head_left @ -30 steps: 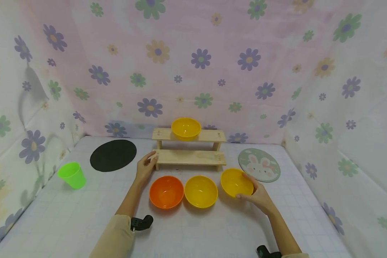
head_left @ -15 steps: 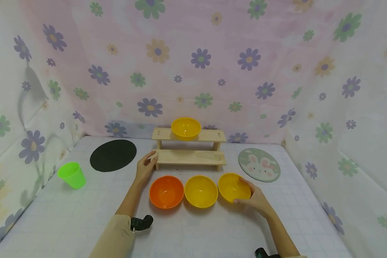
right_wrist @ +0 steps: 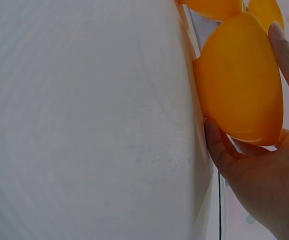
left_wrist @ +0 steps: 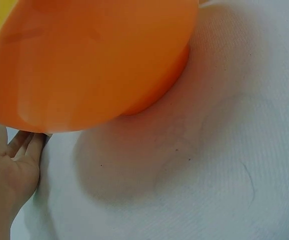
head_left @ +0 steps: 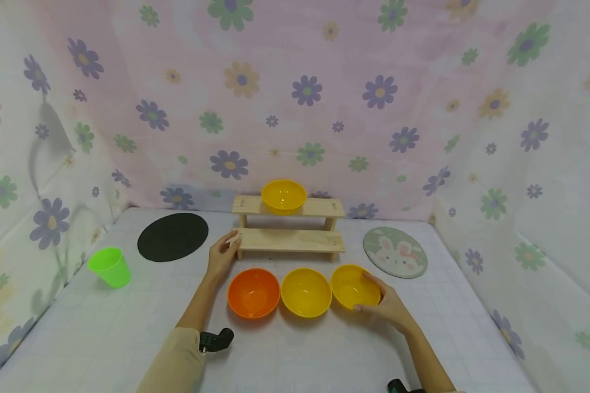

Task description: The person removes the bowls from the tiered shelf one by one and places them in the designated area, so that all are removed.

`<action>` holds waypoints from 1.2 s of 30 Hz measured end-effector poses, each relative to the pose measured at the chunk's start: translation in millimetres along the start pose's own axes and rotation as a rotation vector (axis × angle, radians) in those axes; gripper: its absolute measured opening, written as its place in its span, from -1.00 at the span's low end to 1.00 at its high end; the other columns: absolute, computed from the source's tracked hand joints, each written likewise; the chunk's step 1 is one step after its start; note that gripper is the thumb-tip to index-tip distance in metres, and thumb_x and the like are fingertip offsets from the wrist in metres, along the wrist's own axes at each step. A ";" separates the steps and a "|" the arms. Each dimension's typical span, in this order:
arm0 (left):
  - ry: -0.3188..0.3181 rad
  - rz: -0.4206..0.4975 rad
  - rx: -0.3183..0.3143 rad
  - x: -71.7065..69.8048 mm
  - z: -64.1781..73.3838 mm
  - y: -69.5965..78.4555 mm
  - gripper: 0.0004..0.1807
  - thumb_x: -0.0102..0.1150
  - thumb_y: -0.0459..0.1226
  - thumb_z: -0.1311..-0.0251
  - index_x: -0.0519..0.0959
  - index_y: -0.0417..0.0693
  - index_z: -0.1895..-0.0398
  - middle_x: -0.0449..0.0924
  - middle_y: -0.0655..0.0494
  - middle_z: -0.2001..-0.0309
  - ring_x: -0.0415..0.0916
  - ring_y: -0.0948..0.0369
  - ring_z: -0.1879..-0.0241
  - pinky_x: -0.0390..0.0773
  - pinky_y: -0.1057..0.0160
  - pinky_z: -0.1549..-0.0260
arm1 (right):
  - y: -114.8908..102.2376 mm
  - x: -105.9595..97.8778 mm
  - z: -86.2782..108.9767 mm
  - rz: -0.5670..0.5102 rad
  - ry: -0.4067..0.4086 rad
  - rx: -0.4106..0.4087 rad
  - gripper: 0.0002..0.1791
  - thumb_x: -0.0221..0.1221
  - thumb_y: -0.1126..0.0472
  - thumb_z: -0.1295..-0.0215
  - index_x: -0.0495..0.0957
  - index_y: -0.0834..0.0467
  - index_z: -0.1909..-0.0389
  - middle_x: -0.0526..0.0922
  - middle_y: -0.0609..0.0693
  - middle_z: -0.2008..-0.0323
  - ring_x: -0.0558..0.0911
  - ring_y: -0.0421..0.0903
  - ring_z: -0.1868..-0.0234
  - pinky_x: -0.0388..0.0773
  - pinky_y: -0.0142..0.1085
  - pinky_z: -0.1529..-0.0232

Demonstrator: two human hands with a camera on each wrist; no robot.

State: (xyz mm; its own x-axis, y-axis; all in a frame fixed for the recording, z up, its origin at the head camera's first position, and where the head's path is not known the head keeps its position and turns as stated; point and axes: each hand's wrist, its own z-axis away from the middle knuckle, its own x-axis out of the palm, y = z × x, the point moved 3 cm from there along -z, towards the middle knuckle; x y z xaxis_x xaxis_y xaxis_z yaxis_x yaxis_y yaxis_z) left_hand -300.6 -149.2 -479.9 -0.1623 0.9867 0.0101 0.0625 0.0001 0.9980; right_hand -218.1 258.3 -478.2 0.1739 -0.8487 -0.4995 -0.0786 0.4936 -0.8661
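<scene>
My right hand (head_left: 389, 307) holds the right-hand yellow bowl (head_left: 352, 286) by its right side, thumb toward the front and fingers toward the back. In the right wrist view, thumb and fingers spread around that bowl's (right_wrist: 239, 80) outer wall. Beside it, rims about touching, sits another yellow bowl (head_left: 306, 292), then an orange bowl (head_left: 253, 293) at the row's left end. My left hand (head_left: 221, 255) grips the left end of the lower step of a two-tier wooden rack (head_left: 287, 240). The orange bowl's (left_wrist: 99, 60) underside fills much of the left wrist view.
A third yellow bowl (head_left: 283, 196) stands on the rack's upper step. Left of the rack lie a dark oval mat (head_left: 172, 237) and a green cup (head_left: 110, 267), which looks tilted. To the right is a round rabbit mat (head_left: 395, 252). Flowered cloth (head_left: 295, 109) encloses the table.
The right hand has brought its yellow bowl leftward and toward the front, up beside the middle yellow bowl. My left hand keeps its place on the rack.
</scene>
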 end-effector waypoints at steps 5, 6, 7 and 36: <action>0.004 -0.020 -0.007 2.1 8.5 12.7 -0.56 0.05 -0.37 -0.29 0.39 -0.32 -0.23 0.46 -0.34 0.02 0.41 0.34 0.36 0.52 0.44 0.31 | -0.4 -0.1 0.3 -0.005 -0.003 -0.001 -0.09 0.41 0.18 0.05 0.21 0.30 -0.34 0.24 0.26 -0.33 0.16 0.18 -0.37 -0.02 0.06 -0.35; 0.006 -0.025 -0.009 2.1 9.3 13.6 -0.56 0.05 -0.37 -0.29 0.39 -0.31 -0.23 0.46 -0.34 0.01 0.41 0.33 0.36 0.52 0.45 0.30 | -0.2 -0.1 0.4 -0.007 -0.003 -0.001 -0.09 0.41 0.18 0.05 0.21 0.30 -0.34 0.24 0.26 -0.33 0.16 0.19 -0.37 -0.02 0.07 -0.35; 0.008 -0.029 -0.010 2.0 9.7 14.0 -0.56 0.05 -0.37 -0.30 0.39 -0.31 -0.23 0.45 -0.33 0.00 0.40 0.33 0.35 0.52 0.46 0.30 | -0.3 -0.1 0.5 -0.008 -0.003 -0.003 -0.09 0.41 0.18 0.05 0.21 0.30 -0.34 0.24 0.26 -0.33 0.16 0.19 -0.37 -0.02 0.07 -0.35; 0.057 -0.031 0.072 1.4 -9.4 -16.7 -0.58 0.12 -0.35 -0.25 0.47 -0.25 -0.18 0.56 -0.27 0.14 0.44 0.38 0.41 0.46 0.50 0.43 | -88.1 4.6 -78.3 -0.110 0.059 -0.341 -0.23 0.28 0.34 -0.14 0.16 0.30 -0.36 0.23 0.30 -0.31 0.28 0.30 -0.25 0.21 0.10 -0.24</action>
State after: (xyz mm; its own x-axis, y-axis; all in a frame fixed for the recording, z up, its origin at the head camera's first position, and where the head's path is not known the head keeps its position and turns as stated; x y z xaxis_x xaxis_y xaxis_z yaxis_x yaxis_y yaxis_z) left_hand -311.1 -149.3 -496.0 -0.2206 0.9752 -0.0148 0.1267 0.0437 0.9910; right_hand -287.3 196.1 -405.7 0.1436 -0.9075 -0.3948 -0.3876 0.3155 -0.8662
